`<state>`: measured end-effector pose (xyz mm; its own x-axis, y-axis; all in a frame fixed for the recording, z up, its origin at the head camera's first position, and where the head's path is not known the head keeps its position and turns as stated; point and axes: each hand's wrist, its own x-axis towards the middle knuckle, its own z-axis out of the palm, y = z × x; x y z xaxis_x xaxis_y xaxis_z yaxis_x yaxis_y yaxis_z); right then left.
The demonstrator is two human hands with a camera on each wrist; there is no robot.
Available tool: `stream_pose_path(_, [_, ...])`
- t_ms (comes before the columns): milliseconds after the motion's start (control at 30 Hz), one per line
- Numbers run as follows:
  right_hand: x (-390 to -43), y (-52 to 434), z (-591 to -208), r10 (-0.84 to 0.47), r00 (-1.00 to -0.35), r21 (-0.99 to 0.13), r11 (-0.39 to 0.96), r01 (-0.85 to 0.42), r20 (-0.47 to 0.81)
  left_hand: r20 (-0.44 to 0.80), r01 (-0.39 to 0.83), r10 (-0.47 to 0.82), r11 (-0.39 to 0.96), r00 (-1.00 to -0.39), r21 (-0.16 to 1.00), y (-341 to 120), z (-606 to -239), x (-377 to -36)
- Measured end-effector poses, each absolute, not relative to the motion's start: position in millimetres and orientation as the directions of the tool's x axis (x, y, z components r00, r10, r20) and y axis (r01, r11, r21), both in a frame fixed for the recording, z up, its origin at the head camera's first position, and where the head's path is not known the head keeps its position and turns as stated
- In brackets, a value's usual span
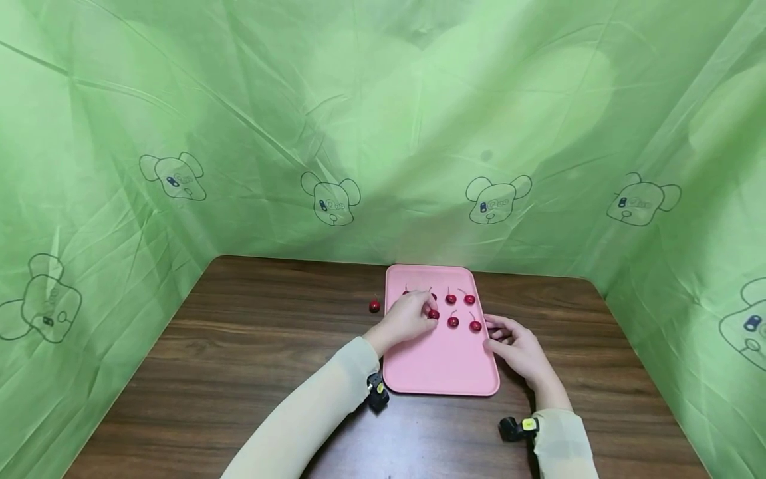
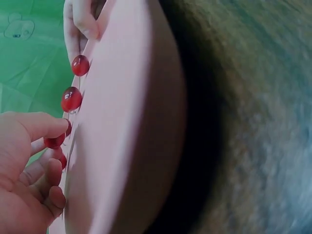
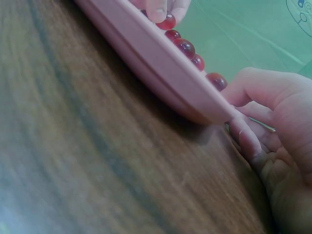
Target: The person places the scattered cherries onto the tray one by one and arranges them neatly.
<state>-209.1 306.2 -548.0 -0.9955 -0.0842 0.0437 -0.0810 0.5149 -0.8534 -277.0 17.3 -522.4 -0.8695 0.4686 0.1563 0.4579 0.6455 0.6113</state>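
Note:
A pink tray [image 1: 443, 366] lies on the wooden table with several red cherries [image 1: 453, 322] in rows on its far half. My left hand [image 1: 428, 314] reaches over the tray's left side and pinches a cherry [image 1: 433, 314] between thumb and fingers; the left wrist view shows that cherry [image 2: 54, 141] at my fingertips [image 2: 57, 126]. My right hand [image 1: 494, 334] holds the tray's right rim [image 3: 195, 92], thumb [image 3: 248, 87] on top and fingers [image 3: 251, 144] curled against the table beside it. One cherry [image 1: 374, 306] lies on the table left of the tray.
Green printed cloth [image 1: 359, 133] walls in the brown table [image 1: 239, 346] at the back and on both sides. Bare wood stretches left of the tray and along the near edge.

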Motion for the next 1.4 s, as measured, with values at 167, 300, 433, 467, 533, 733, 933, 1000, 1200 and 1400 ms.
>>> stream_pose_path(167, [-208.7, 305.7, -547.9, -0.075, -0.997, -0.855, 0.515, -0.068, 0.034, 0.159, 0.465, 0.473, 0.649, -0.867, 0.602, 18.1, -526.0, -275.4])
stream_pose_path(300, [-208.5, 305.5, -548.1, -0.075, -0.997, -0.857, 0.511, -0.065, 0.031, 0.154, 0.467, 0.477, 0.655, -0.865, 0.593, 18.4, -527.8, -275.0])
stream_pose_path(433, [-208.4, 305.3, -547.2, -0.075, -0.997, -0.857, 0.511, -0.064, 0.030, 0.154, 0.472, 0.484, 0.652, -0.861, 0.593, 18.4, -527.4, -274.9])
stream_pose_path(467, [-208.3, 305.2, -546.7, -0.075, -0.997, -0.857, 0.511, -0.065, 0.031, 0.152, 0.472, 0.486, 0.652, -0.861, 0.593, 18.4, -526.9, -274.6])
stream_pose_path(533, [-208.2, 305.0, -545.8, -0.075, -0.997, -0.857, 0.512, -0.066, 0.032, 0.152, 0.475, 0.490, 0.648, -0.859, 0.596, 18.3, -525.9, -274.4])
stream_pose_path(733, [-208.1, 305.1, -545.4, -0.082, -0.996, -0.859, 0.507, -0.077, 0.040, 0.150, 0.478, 0.494, 0.649, -0.856, 0.592, 18.1, -525.2, -274.2])
stream_pose_path(933, [-208.6, 304.0, -544.0, -0.079, -0.996, -0.861, 0.504, -0.074, 0.040, 0.141, 0.470, 0.489, 0.657, -0.861, 0.590, 18.1, -526.9, -274.7])
stream_pose_path(1000, [-208.9, 303.8, -543.7, -0.078, -0.996, -0.861, 0.504, -0.072, 0.037, 0.135, 0.464, 0.488, 0.658, -0.863, 0.593, 18.2, -527.6, -274.9])
stream_pose_path(1200, [-209.0, 303.2, -543.6, -0.077, -0.996, -0.858, 0.508, -0.072, 0.037, 0.133, 0.461, 0.488, 0.651, -0.863, 0.603, 17.6, -527.7, -275.8])
stream_pose_path(1400, [-209.0, 304.1, -544.0, -0.074, -0.997, -0.855, 0.514, -0.068, 0.035, 0.140, 0.471, 0.498, 0.638, -0.856, 0.609, 14.4, -524.1, -275.0])
